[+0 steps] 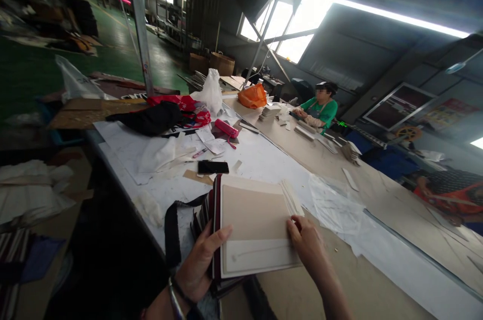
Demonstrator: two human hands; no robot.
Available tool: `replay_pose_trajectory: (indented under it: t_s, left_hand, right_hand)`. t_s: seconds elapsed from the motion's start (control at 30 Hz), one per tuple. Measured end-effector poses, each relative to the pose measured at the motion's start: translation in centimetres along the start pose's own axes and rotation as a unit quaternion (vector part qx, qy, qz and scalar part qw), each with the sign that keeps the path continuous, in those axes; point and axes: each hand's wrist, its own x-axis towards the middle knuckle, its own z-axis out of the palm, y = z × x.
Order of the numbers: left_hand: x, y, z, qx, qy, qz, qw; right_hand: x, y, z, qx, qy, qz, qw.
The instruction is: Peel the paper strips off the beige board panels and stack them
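Observation:
A thick stack of flat, book-like panels (252, 214) is tilted in front of me over the near part of the table. Its top face is beige with a white band along the near edge, and dark red and black layers show at the left side. My left hand (198, 264) is closed round the stack's near left side, thumb on top, other fingers hidden beneath. My right hand (306, 237) is bent round the right edge, fingertips pinching the pale layers there. A dark fabric strip (172, 232) lies left of the stack.
Beyond the stack, a black phone (213, 167), a pink pouch (226, 129) and red and black bags (151, 117) lie on the white-covered table (181, 184). An orange bag (252, 96) sits farther back. One person (326, 108) works across the table; another's arm (426, 189) shows at right.

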Motion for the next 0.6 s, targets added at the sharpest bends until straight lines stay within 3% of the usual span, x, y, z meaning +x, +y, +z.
replay_pose_trajectory:
  t_s: [0.17,0.37,0.47,0.6]
  left_hand:
    - [0.1,0.0,-0.2,-0.001,0.000,-0.009,1.000]
    - [0.3,0.1,-0.5,0.008,0.003,-0.009,1.000]
    - [0.1,0.1,-0.1,0.001,-0.014,-0.016,1.000]
    - [0.0,0.0,0.8,-0.009,-0.005,-0.027,1.000]
  right_hand:
    - [0.3,0.0,-1.3,0.157,-0.026,0.080,0.984]
    - [-1.0,-1.1,-3.8,0.373,-0.133,0.148,0.906]
    - [-1.3,-1.0,-5.1,0.423,-0.115,0.165,0.884]
    - [-1.1,-0.1,-7.0,0.444,-0.054,0.184,0.875]
